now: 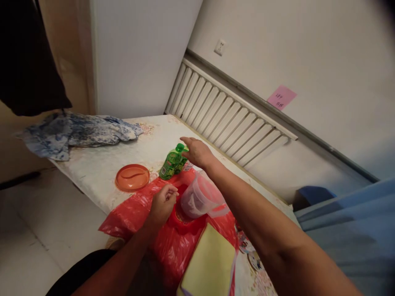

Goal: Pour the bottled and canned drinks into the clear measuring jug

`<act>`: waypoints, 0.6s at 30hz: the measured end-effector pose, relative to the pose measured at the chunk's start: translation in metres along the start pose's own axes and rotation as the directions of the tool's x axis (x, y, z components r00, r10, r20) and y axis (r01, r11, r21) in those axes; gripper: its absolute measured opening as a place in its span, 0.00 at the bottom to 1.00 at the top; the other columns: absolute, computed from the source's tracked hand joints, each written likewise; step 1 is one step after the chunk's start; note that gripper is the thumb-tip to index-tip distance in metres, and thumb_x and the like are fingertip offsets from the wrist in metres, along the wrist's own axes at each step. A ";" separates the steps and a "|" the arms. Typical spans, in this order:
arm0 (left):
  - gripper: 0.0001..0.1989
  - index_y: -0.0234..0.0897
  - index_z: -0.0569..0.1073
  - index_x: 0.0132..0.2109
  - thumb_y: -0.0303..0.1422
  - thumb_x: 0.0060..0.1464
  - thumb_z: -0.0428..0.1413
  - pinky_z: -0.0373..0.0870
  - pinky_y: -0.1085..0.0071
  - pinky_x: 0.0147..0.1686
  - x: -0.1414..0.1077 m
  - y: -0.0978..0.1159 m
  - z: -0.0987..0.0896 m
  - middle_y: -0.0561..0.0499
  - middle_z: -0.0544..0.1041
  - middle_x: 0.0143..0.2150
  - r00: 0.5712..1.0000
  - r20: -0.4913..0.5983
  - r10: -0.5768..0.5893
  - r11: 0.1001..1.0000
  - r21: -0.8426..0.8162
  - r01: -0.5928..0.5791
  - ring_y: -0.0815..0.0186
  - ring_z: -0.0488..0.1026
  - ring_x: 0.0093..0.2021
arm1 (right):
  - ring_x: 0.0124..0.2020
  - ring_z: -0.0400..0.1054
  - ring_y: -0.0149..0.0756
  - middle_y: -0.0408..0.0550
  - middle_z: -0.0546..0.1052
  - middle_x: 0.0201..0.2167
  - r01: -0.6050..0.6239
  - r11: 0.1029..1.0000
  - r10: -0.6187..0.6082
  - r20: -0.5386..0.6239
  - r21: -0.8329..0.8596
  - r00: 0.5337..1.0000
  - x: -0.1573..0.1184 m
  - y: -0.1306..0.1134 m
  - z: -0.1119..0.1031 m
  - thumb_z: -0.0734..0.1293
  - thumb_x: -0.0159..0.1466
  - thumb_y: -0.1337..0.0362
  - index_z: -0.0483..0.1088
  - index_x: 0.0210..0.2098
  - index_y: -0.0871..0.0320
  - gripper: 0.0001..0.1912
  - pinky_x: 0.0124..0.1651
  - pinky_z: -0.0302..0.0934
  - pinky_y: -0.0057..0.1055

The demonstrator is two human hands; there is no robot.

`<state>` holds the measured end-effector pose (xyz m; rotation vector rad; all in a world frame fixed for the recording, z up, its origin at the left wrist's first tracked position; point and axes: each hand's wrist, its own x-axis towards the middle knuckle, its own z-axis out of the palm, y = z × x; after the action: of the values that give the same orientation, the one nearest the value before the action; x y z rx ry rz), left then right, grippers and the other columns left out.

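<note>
My right hand (pixel 198 153) reaches out past the green-capped bottles, its fingers stretched and apart, holding nothing. Just beneath its fingertips stands a green drink bottle (pixel 168 165), with a second green bottle (pixel 181 163) close behind, partly covered by the hand. My left hand (pixel 163 202) hovers over a spread red plastic bag (pixel 135 209), fingers curled in and no object visible in them. To its right a clear plastic pitcher (pixel 197 198) leans, tilted, inside the opening of the bag. A yellow rectangular box-like thing (pixel 211 259) lies on the bag nearer to me.
An orange divided plate (pixel 132 177) sits left of the bottles on the patterned tabletop (pixel 163 131). Crumpled blue-and-white cloth (pixel 92 131) drapes over the far left edge. A white radiator (pixel 228 115) runs along the wall behind. A blue curtain (pixel 354 230) hangs at right.
</note>
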<state>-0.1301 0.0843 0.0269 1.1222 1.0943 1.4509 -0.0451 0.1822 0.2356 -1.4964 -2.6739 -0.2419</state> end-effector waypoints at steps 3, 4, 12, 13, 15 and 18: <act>0.09 0.38 0.69 0.37 0.36 0.48 0.53 0.68 0.71 0.30 0.002 -0.003 -0.002 0.52 0.75 0.32 0.998 -0.055 -0.016 1.000 0.001 0.016 0.66 0.72 0.30 | 0.55 0.68 0.44 0.59 0.71 0.57 -0.046 0.997 0.048 0.032 -0.055 0.998 0.015 -0.003 0.009 0.70 0.63 0.64 0.61 0.64 0.58 0.31 0.54 0.62 0.36; 0.09 0.38 0.69 0.37 0.36 0.48 0.53 0.69 0.70 0.31 0.002 -0.003 -0.003 0.52 0.75 0.32 0.998 -0.059 -0.019 1.000 0.005 0.020 0.66 0.73 0.30 | 0.55 0.69 0.45 0.59 0.71 0.57 -0.048 0.997 0.051 0.049 -0.067 0.997 0.019 -0.003 0.012 0.69 0.63 0.63 0.61 0.64 0.58 0.31 0.54 0.62 0.35; 0.07 0.38 0.69 0.39 0.33 0.51 0.52 0.73 0.67 0.36 0.004 -0.002 -0.008 0.51 0.77 0.35 0.993 -0.118 0.033 0.992 0.124 -0.018 0.64 0.75 0.33 | 0.49 0.72 0.41 0.54 0.80 0.46 0.066 0.993 -0.047 0.185 -0.098 0.982 0.036 -0.001 0.026 0.70 0.62 0.66 0.75 0.50 0.59 0.17 0.50 0.61 0.29; 0.09 0.39 0.69 0.41 0.32 0.51 0.52 0.73 0.66 0.38 0.005 -0.001 -0.009 0.50 0.77 0.37 0.988 -0.148 0.052 0.986 0.165 -0.027 0.64 0.75 0.35 | 0.49 0.72 0.40 0.54 0.80 0.46 0.071 0.993 -0.051 0.186 -0.098 0.981 0.035 -0.002 0.024 0.70 0.62 0.66 0.76 0.50 0.58 0.16 0.50 0.61 0.29; 0.16 0.38 0.68 0.48 0.29 0.50 0.53 0.74 0.62 0.42 0.007 0.001 -0.012 0.46 0.76 0.44 0.968 -0.229 0.098 0.968 0.250 -0.039 0.61 0.75 0.41 | 0.47 0.73 0.39 0.52 0.80 0.45 0.079 0.993 -0.062 0.174 -0.092 0.983 0.030 -0.003 0.016 0.70 0.62 0.65 0.76 0.49 0.58 0.15 0.48 0.61 0.28; 0.27 0.37 0.63 0.57 0.28 0.49 0.56 0.71 0.55 0.53 0.012 0.005 -0.016 0.40 0.69 0.55 0.907 -0.353 0.230 0.924 0.372 -0.090 0.53 0.70 0.55 | 0.42 0.73 0.36 0.50 0.81 0.41 0.093 0.995 -0.086 0.138 -0.043 0.987 0.020 -0.005 0.001 0.70 0.62 0.65 0.76 0.48 0.59 0.14 0.45 0.60 0.27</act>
<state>-0.1482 0.0942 0.0299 1.2194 1.6227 1.7057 -0.0595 0.1962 0.2371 -1.4583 -2.8661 -0.2204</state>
